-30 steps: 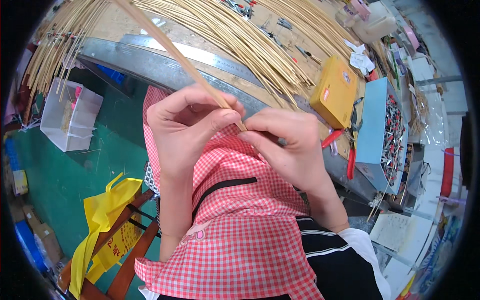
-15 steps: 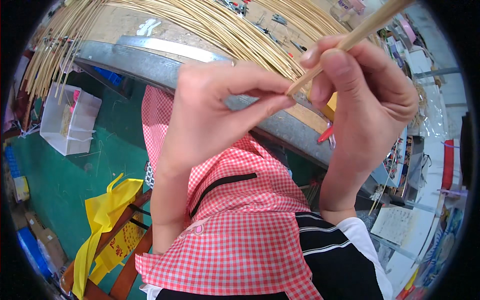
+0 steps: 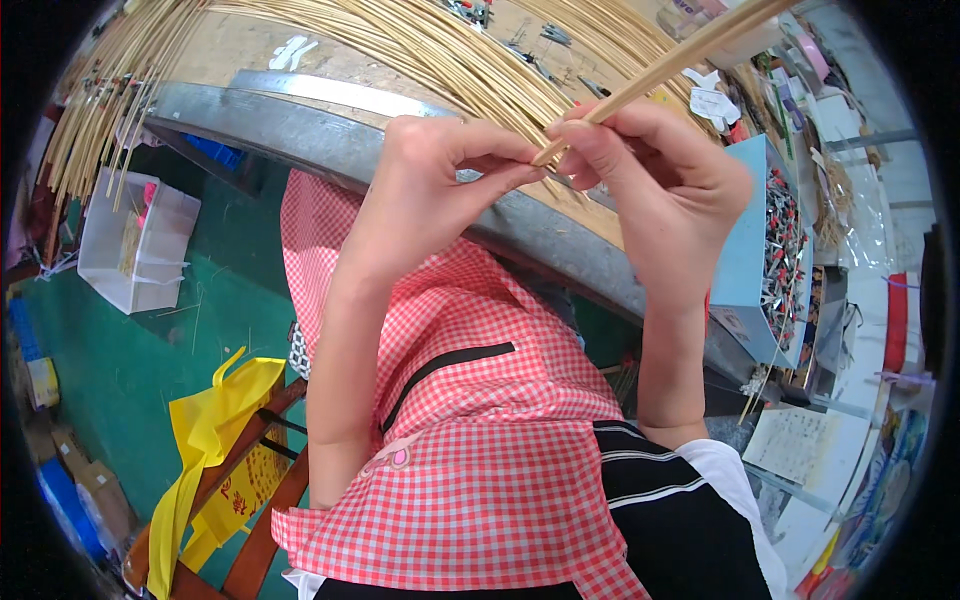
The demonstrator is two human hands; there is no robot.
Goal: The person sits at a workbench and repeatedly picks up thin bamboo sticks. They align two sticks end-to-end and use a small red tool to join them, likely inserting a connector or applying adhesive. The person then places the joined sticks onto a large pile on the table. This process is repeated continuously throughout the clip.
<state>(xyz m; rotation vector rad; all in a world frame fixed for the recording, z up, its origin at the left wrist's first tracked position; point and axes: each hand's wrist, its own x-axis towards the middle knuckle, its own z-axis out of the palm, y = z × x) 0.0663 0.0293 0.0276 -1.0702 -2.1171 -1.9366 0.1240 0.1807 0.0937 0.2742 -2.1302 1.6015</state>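
The right hand [image 3: 660, 190], in the upper right of the frame, is curled with thumb and fingers pinched on a pale stick [image 3: 660, 70] near its lower end; the stick slants up from there to the top right edge. The left hand [image 3: 440, 190], just left of centre, meets it: its thumb and forefinger are pressed together at the stick's lower tip, so both hands touch around that one point. Both forearms rise from the lower middle over a red checked apron [image 3: 480, 440] that fills the centre and bottom. Behind the hands runs the grey metal rim of the surface [image 3: 300, 130], bending from upper left to right. On it, across the top of the frame, lies a wide fan of thin pale canes [image 3: 420, 40]. To the right of the right hand stands a blue box [image 3: 750, 240] holding small metal parts. At left, on the green floor [image 3: 120, 350], sits a clear plastic bin [image 3: 130, 240]; in the lower left a yellow bag [image 3: 215, 430] hangs over a wooden chair [image 3: 270, 520]
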